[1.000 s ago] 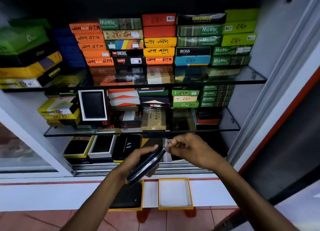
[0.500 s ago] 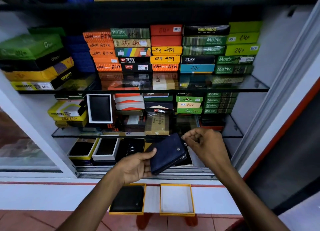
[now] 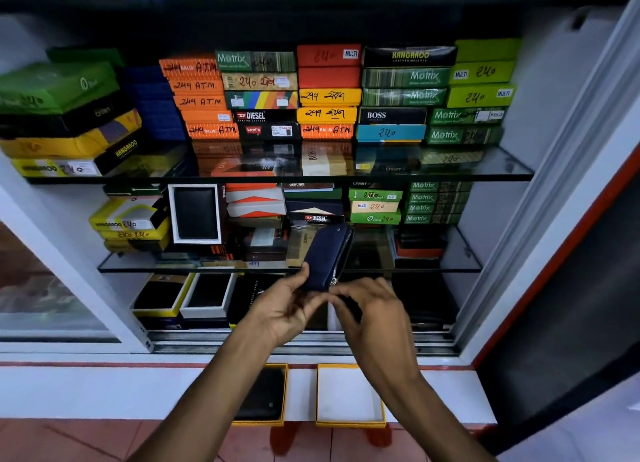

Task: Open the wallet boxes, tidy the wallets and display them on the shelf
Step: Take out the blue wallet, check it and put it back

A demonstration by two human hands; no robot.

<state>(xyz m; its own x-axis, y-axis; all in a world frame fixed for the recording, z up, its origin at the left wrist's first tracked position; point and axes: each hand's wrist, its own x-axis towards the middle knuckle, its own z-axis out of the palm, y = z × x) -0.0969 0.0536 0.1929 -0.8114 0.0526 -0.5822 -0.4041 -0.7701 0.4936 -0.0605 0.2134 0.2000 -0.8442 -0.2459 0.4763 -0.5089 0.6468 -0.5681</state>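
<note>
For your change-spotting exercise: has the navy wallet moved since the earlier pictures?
Yes: the navy wallet now stands upright, raised against the middle glass shelf.

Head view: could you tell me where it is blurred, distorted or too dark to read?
Head view: right hand fingers motion-blurred beside the navy wallet; wide-angle bending bows the door frame; glass shelf mirrors boxes; lowest shelf is deep in shadow.

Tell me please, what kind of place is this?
Probably a small shop selling wallets: glass shelves hold stacked branded boxes with handwritten prices, open boxes display wallets, and the left hand holds a navy wallet.
</note>
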